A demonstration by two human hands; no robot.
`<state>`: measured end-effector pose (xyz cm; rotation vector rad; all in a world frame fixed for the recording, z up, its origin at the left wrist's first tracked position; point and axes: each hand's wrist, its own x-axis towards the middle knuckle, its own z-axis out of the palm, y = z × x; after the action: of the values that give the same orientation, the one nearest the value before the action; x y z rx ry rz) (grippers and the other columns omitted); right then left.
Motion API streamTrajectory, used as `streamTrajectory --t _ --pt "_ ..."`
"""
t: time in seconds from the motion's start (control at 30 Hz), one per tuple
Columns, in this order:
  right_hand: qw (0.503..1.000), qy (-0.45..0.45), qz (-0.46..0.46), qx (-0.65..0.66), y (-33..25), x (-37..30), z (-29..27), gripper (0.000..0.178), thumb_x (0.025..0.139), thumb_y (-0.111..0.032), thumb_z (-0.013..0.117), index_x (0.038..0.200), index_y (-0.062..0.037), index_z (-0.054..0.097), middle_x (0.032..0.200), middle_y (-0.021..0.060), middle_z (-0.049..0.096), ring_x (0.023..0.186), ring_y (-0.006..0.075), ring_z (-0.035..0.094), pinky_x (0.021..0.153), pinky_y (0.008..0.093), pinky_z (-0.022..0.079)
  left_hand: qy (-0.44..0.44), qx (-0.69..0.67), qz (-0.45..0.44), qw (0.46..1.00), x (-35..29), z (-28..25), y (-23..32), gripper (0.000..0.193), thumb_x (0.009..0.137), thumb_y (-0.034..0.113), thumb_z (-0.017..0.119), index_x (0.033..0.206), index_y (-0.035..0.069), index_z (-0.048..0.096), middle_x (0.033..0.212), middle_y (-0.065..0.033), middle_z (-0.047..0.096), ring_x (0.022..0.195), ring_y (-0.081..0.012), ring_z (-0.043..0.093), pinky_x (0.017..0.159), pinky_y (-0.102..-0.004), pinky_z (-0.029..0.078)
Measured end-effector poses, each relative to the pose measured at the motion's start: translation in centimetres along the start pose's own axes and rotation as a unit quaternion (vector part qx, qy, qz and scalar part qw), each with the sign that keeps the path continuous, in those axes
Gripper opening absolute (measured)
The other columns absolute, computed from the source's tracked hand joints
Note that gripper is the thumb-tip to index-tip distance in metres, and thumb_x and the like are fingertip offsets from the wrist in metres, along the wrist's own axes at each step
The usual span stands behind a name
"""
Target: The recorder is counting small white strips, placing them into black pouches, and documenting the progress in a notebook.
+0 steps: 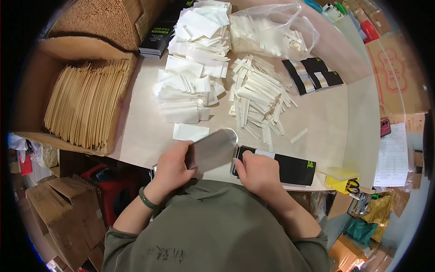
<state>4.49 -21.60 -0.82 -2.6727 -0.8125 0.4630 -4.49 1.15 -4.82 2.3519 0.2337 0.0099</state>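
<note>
Left hand (pixel 174 167): fingers closed narrow on the left end of a shiny grey piece (pixel 212 154), thumb along its near side. The piece is tilted over the table's (pixel 333 124) near edge, its far right corner rounded. Dark band (pixel 147 198) on left wrist.

Right hand (pixel 260 172): thumb and fingers bent over the left part of a black packet (pixel 294 168); cannot tell whether they grip it or only press. Packet lies at the near edge, right of the grey piece, a green mark at its right end.

Beyond the hands: heap of white slips (pixel 188 68), with one slip (pixel 190 132) nearest the left hand. To the right of the heap, a loose pile of white sticks (pixel 258 97); one stick (pixel 299 135) apart from it. Clear bag (pixel 267 31) behind the pile, further white pieces inside. Black sleeves (pixel 312 75) right of the pile. At left, open carton (pixel 27 95) holding brown sticks (pixel 86 106) in a row
</note>
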Motion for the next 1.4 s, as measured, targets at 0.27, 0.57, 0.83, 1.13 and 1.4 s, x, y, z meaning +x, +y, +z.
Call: streamTrajectory --t 0.27,0.57,0.83,1.13,1.4 --pt "0.995 -0.025 0.054 0.076 -0.1 1.7 1.0 0.02 0.084 -0.023 0.061 0.077 -0.0046 0.061 0.069 0.0156 0.064 0.068 0.0368 0.064 0.065 0.0457 0.05 -0.148 0.093 0.155 0.972 0.6 -1.1 -1.1 0.068 0.065 0.014 0.08 0.127 0.007 0.053 0.1 -0.0121 0.062 0.09 -0.0334 0.063 0.075 -0.0411 0.052" --pt "0.998 0.043 0.019 -0.033 14.7 5.1 -5.6 0.024 0.075 -0.021 0.073 0.098 -0.0119 0.069 0.096 0.015 0.063 0.092 0.0346 0.062 0.08 0.0422 0.051 0.014 0.08 0.203 0.976 1.5 -5.3 -2.2 0.06 0.07 0.014 0.081 0.125 0.005 0.059 0.115 -0.0151 0.063 0.106 -0.0353 0.06 0.084 -0.0393 0.051" --pt "0.993 -0.012 0.108 0.037 18.9 3.2 -9.1 0.011 0.075 -0.009 0.07 0.081 -0.002 0.064 0.084 0.0168 0.065 0.083 0.0337 0.064 0.075 0.0384 0.051 0.289 0.216 -0.123 0.925 -1.3 -13.8 -11.0 0.026 0.087 0.007 0.065 0.112 0.0 0.065 0.107 -0.0141 0.065 0.088 -0.0318 0.064 0.078 -0.0372 0.052" --pt "0.933 -0.079 -0.347 -0.052 -3.3 14.7 4.9 0.009 0.078 -0.012 0.063 0.079 -0.0031 0.064 0.082 0.017 0.064 0.083 0.0364 0.063 0.073 0.0438 0.051 0.194 0.256 -0.153 0.934 0.5 -14.5 -14.3 0.018 0.091 0.018 0.059 0.096 0.002 0.064 0.091 -0.02 0.064 0.086 -0.0403 0.062 0.074 -0.0482 0.049" --pt "0.928 -0.117 -0.349 -0.061 -6.0 14.5 0.8 0.01 0.074 -0.013 0.065 0.072 -0.0053 0.059 0.076 0.0138 0.062 0.078 0.0353 0.062 0.068 0.044 0.051 0.285 0.269 -0.157 0.906 0.0 -14.7 -14.1 0.016 0.097 0.012 0.053 0.105 0.0 0.058 0.092 -0.0192 0.065 0.085 -0.035 0.064 0.074 -0.0432 0.05"
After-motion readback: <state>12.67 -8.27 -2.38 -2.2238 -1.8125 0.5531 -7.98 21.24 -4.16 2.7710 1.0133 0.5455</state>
